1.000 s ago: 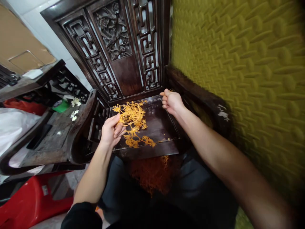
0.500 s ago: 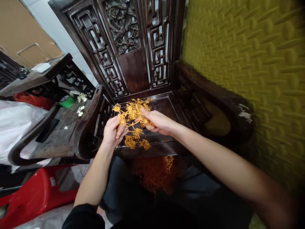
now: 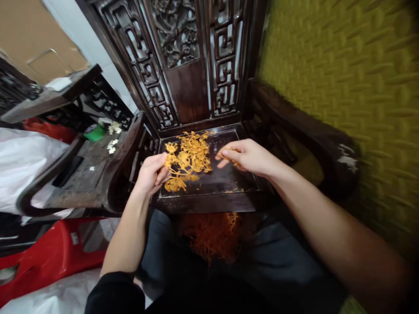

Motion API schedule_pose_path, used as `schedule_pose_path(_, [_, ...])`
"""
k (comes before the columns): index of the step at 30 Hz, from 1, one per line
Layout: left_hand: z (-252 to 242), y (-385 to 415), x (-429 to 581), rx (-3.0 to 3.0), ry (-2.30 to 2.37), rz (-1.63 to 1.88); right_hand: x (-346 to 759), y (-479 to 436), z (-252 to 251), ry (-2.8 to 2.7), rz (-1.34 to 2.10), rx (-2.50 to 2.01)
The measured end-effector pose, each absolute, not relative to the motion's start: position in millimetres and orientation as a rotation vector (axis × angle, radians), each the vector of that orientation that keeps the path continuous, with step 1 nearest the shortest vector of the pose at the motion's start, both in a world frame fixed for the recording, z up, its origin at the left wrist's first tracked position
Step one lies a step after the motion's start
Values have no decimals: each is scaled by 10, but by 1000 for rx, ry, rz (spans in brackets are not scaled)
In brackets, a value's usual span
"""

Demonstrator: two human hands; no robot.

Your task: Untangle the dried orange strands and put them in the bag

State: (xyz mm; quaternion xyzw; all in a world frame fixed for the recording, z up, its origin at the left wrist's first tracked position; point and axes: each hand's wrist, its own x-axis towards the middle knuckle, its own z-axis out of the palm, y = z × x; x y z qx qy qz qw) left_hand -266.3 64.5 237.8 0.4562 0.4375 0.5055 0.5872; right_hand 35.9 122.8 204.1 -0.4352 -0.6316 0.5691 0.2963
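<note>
My left hand (image 3: 151, 173) pinches the stem end of a yellow-orange branched sprig (image 3: 182, 162), which looks like plastic flower parts and spreads out to the right. Behind it, a heap of similar orange pieces (image 3: 199, 150) lies on the dark wooden chair seat (image 3: 218, 185). My right hand (image 3: 250, 157) hovers over the right half of the seat, apart from the sprig. Its fingers are curled together, and small orange bits (image 3: 234, 162) show beneath them. Below the seat's front edge, between my legs, sits a bigger tangle of orange-red sprigs (image 3: 209, 240).
The chair's carved back (image 3: 190, 93) rises ahead, with an armrest (image 3: 301, 126) at right. On the left, a second wooden chair (image 3: 81, 185) holds white blossoms (image 3: 112, 146), a green item (image 3: 94, 133) and a white bag (image 3: 26, 168). A red plastic stool (image 3: 49, 257) stands lower left.
My right hand has pulled away from the sprig to the right, carrying small orange bits. My left hand still holds the sprig, and the heap behind is now more exposed.
</note>
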Motion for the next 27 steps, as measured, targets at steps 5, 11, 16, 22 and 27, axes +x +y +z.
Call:
schedule_pose_path(5, [2228, 526, -2290, 1123, 979, 837, 179, 1192, 2092, -1362, 1708, -921])
schedule_pose_path(11, [2221, 584, -2126, 1080, 948, 849, -64, 924, 2072, -1637, 1398, -841])
schedule_pose_path(16, [2171, 622, -1967, 939, 1059, 888, -178, 808, 2001, -2026, 659, -776])
schedule_pose_path(22, [2152, 630, -1968, 1015, 1114, 774, -158, 910, 1946, -2153, 436, -789])
schedule_pose_path(27, [2210, 595, -1966, 1232, 1142, 676, -132, 952, 2016, -2035, 477, -875])
